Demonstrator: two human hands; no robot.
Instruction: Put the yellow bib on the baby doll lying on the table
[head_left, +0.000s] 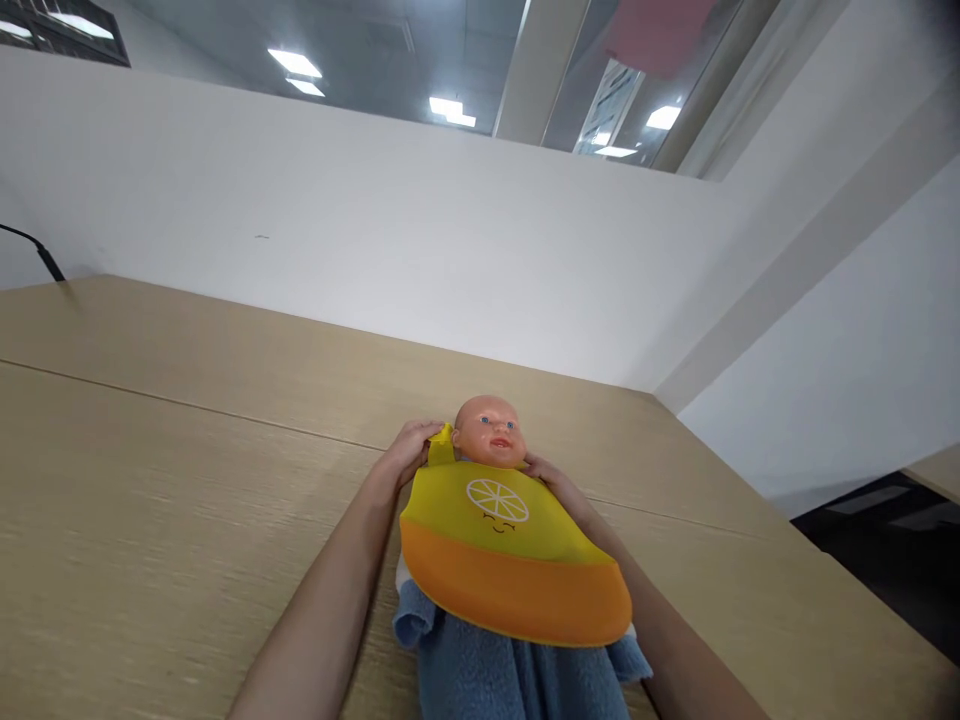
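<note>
A baby doll (491,425) with a bald head and blue eyes lies face up, dressed in fuzzy blue clothes (480,665). Over its chest spreads a bib (450,500), yellow above with a white citrus slice and smiling face, and an orange pocket below. My left hand (411,448) is closed on the bib's yellow neck strap (442,447), beside the doll's head. On the other side of the neck, my right hand (551,478) is closed at the bib's upper edge. Its fingertips are partly hidden behind the doll's neck and the bib.
The doll lies on a wood-grain table (187,520) with a seam running across it. A white wall (375,230) rises behind, with windows above. A black cable (45,255) shows at the far left. A dark opening (885,550) lies beyond the table's right edge.
</note>
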